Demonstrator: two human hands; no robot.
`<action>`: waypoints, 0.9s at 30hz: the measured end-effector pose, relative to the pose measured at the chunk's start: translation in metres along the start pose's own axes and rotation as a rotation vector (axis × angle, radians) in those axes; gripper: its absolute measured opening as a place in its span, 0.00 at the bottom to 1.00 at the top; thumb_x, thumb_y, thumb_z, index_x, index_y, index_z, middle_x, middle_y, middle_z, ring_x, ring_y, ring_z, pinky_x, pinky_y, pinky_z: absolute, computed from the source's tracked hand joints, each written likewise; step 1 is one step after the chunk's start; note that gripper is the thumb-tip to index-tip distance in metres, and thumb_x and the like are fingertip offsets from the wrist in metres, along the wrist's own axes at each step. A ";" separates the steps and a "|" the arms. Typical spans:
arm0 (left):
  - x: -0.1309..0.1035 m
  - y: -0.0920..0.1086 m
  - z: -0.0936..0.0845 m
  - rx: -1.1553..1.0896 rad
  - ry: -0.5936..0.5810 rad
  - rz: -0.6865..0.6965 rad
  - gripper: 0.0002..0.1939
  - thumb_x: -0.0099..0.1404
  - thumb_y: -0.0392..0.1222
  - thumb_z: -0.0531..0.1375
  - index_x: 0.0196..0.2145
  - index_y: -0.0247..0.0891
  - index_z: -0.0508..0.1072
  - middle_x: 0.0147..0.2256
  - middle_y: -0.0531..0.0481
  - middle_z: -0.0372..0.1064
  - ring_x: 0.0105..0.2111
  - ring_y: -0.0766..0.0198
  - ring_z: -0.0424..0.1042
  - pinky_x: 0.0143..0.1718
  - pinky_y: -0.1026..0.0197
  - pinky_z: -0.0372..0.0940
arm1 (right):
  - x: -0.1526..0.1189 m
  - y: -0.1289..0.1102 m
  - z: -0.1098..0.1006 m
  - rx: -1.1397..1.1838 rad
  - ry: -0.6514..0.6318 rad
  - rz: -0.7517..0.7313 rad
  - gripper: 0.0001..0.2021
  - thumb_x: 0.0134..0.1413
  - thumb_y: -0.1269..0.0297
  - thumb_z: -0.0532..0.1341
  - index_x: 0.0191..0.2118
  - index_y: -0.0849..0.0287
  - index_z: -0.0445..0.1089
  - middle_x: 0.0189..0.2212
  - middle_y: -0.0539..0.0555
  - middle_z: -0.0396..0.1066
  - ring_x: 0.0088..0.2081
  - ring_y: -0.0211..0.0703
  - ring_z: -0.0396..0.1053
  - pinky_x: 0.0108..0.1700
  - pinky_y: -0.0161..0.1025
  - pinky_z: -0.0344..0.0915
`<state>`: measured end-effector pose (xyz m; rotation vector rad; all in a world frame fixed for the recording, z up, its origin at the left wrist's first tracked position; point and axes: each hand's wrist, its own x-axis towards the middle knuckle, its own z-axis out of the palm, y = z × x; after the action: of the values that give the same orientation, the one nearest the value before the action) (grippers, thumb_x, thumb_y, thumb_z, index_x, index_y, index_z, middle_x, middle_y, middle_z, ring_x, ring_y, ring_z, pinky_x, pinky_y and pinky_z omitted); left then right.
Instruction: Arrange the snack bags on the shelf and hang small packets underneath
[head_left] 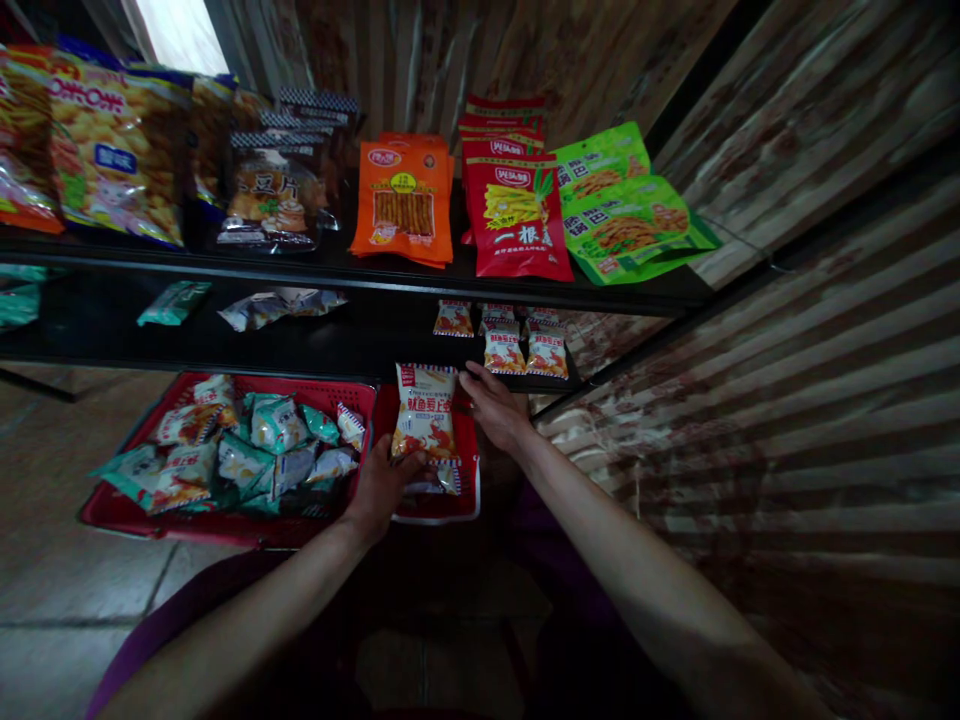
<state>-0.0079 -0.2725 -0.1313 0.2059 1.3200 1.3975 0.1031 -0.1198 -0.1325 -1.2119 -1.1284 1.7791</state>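
In front of the lower shelf I hold up a white-and-red snack bag [424,412], its printed face toward me. My left hand [381,490] is closed on the bag's lower left corner, with the thumb across its front. Beside the bag's upper right edge is my right hand [495,408], fingers stretched toward it; whether they touch it I cannot tell. Below the bag, a red basket [471,500] holds more packets, partly hidden. Similar small snack bags [504,350] stand in short rows at the right end of the lower shelf.
A larger red basket [135,522] on the left holds several teal and white packets. The black upper shelf [315,268] carries orange packets [403,200], red packets [519,215], green packets [630,225] and larger chip bags [120,150]. A corrugated wall covering [787,430] runs along the right.
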 end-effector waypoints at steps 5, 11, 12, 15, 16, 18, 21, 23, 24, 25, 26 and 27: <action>0.015 0.013 0.000 -0.071 0.056 0.050 0.18 0.49 0.36 0.67 0.37 0.36 0.67 0.33 0.47 0.74 0.29 0.64 0.74 0.34 0.60 0.70 | -0.025 0.007 0.005 0.019 -0.203 0.277 0.19 0.37 0.60 0.72 0.40 0.54 0.72 0.40 0.51 0.76 0.36 0.39 0.74 0.33 0.34 0.69; 0.030 0.005 0.002 -0.135 0.060 0.097 0.18 0.48 0.37 0.67 0.37 0.35 0.68 0.34 0.47 0.74 0.32 0.64 0.74 0.38 0.59 0.69 | -0.043 0.027 0.019 0.226 -0.339 0.406 0.14 0.33 0.64 0.73 0.30 0.61 0.74 0.24 0.49 0.75 0.29 0.35 0.73 0.37 0.32 0.70; 0.030 0.003 0.003 -0.129 0.051 0.102 0.18 0.48 0.37 0.67 0.37 0.35 0.68 0.35 0.46 0.74 0.32 0.63 0.73 0.38 0.59 0.69 | -0.043 0.030 0.022 0.263 -0.290 0.418 0.14 0.31 0.65 0.74 0.28 0.61 0.74 0.22 0.48 0.75 0.27 0.33 0.72 0.35 0.31 0.70; 0.026 0.000 0.005 -0.038 0.025 0.098 0.21 0.48 0.39 0.68 0.40 0.35 0.68 0.37 0.44 0.74 0.32 0.61 0.73 0.38 0.57 0.68 | -0.041 0.033 0.026 0.335 -0.192 0.439 0.14 0.29 0.66 0.74 0.27 0.60 0.74 0.23 0.48 0.76 0.25 0.34 0.71 0.29 0.30 0.69; 0.024 0.002 0.005 0.010 0.023 0.100 0.21 0.48 0.40 0.68 0.40 0.34 0.69 0.38 0.44 0.74 0.33 0.60 0.73 0.38 0.57 0.68 | -0.041 0.033 0.026 0.345 -0.172 0.435 0.13 0.29 0.66 0.74 0.27 0.60 0.75 0.24 0.49 0.76 0.26 0.35 0.72 0.29 0.31 0.69; 0.022 0.011 0.004 0.083 0.038 0.120 0.22 0.49 0.43 0.68 0.41 0.35 0.70 0.40 0.43 0.74 0.37 0.57 0.73 0.40 0.58 0.67 | -0.038 0.031 0.024 0.345 -0.132 0.415 0.12 0.31 0.68 0.73 0.28 0.60 0.74 0.26 0.49 0.77 0.28 0.36 0.73 0.31 0.32 0.70; 0.024 0.032 -0.001 0.028 0.071 0.174 0.22 0.52 0.51 0.66 0.42 0.37 0.71 0.43 0.43 0.73 0.43 0.57 0.72 0.42 0.59 0.66 | -0.033 0.028 0.018 0.305 -0.061 0.412 0.10 0.34 0.71 0.72 0.27 0.60 0.73 0.26 0.48 0.76 0.28 0.34 0.73 0.32 0.30 0.70; 0.030 0.047 -0.005 -0.074 0.072 0.197 0.22 0.53 0.54 0.64 0.40 0.37 0.72 0.43 0.44 0.73 0.42 0.58 0.72 0.42 0.59 0.65 | -0.031 0.028 0.015 0.283 -0.052 0.430 0.10 0.35 0.72 0.72 0.28 0.60 0.73 0.26 0.48 0.76 0.27 0.33 0.73 0.31 0.29 0.69; 0.034 0.052 -0.008 -0.113 0.089 0.205 0.21 0.52 0.54 0.64 0.38 0.37 0.73 0.41 0.44 0.73 0.39 0.60 0.72 0.41 0.60 0.65 | -0.030 0.028 0.014 0.278 -0.059 0.439 0.10 0.35 0.72 0.72 0.28 0.60 0.73 0.26 0.49 0.76 0.28 0.33 0.73 0.31 0.29 0.69; 0.039 0.056 -0.010 -0.138 0.116 0.213 0.20 0.51 0.54 0.65 0.37 0.37 0.73 0.39 0.46 0.74 0.36 0.62 0.72 0.39 0.60 0.65 | -0.030 0.029 0.014 0.273 -0.074 0.445 0.10 0.35 0.72 0.72 0.28 0.60 0.72 0.26 0.49 0.76 0.27 0.33 0.73 0.31 0.29 0.69; 0.043 0.059 -0.012 -0.152 0.138 0.214 0.20 0.50 0.53 0.66 0.35 0.37 0.73 0.36 0.47 0.74 0.33 0.63 0.72 0.38 0.61 0.65 | -0.031 0.030 0.015 0.265 -0.088 0.450 0.10 0.35 0.72 0.72 0.28 0.60 0.72 0.27 0.49 0.77 0.27 0.34 0.73 0.31 0.30 0.69; 0.046 0.060 -0.014 -0.156 0.153 0.212 0.19 0.49 0.52 0.66 0.34 0.36 0.73 0.33 0.48 0.73 0.31 0.64 0.71 0.36 0.61 0.65 | -0.032 0.030 0.016 0.253 -0.097 0.451 0.10 0.35 0.72 0.72 0.28 0.60 0.72 0.26 0.49 0.76 0.27 0.34 0.72 0.31 0.30 0.69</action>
<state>-0.0691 -0.2281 -0.1146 0.1386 1.3354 1.7172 0.0961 -0.1637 -0.1466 -1.3045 -0.6834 2.2587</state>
